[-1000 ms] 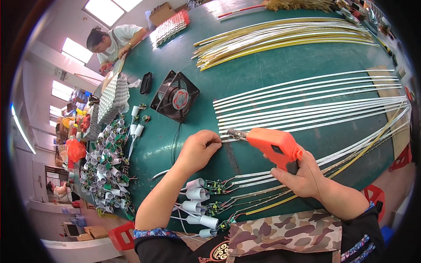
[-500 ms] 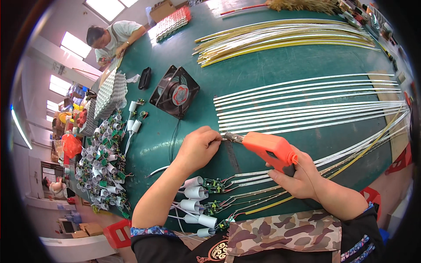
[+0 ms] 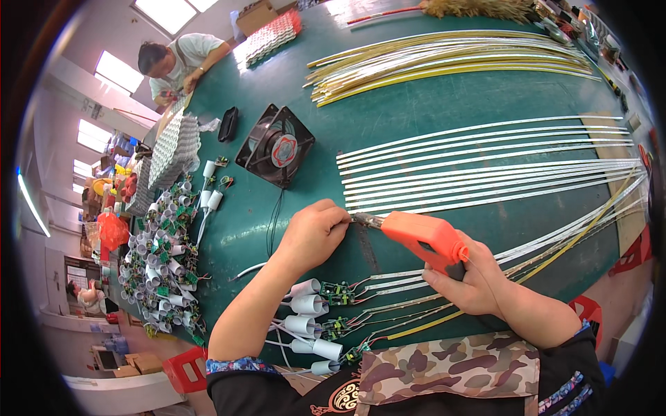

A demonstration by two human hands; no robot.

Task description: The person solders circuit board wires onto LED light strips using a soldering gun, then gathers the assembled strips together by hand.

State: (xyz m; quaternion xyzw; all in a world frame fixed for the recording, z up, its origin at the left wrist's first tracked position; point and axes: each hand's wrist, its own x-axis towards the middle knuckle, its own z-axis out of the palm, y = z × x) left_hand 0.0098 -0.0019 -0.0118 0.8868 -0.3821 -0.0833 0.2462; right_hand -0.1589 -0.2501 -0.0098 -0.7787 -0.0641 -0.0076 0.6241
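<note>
My right hand point(image 3: 468, 277) is wrapped round an orange soldering gun point(image 3: 422, 234), with a thin wire running into its back. The gun's dark metal tip points left and meets the fingertips of my left hand point(image 3: 316, 232). Those fingers are pinched at the left end of the nearest LED strip point(image 3: 444, 208) in a row of white strips; the fingertips partly hide the spot. Nearer to me lie white lamp sockets point(image 3: 305, 326) with green circuit boards point(image 3: 338, 294), wired to more strips point(image 3: 402, 279).
A black fan point(image 3: 276, 145) stands left of the strips, its cable trailing toward me. Many sockets with boards are piled point(image 3: 163, 260) on the left. Yellow and white strips point(image 3: 444, 62) lie at the far side. Another person point(image 3: 184, 62) works at the far left.
The soldering gun has tilted slightly and shifted a little left and down. My left hand stays in nearly the same place.
</note>
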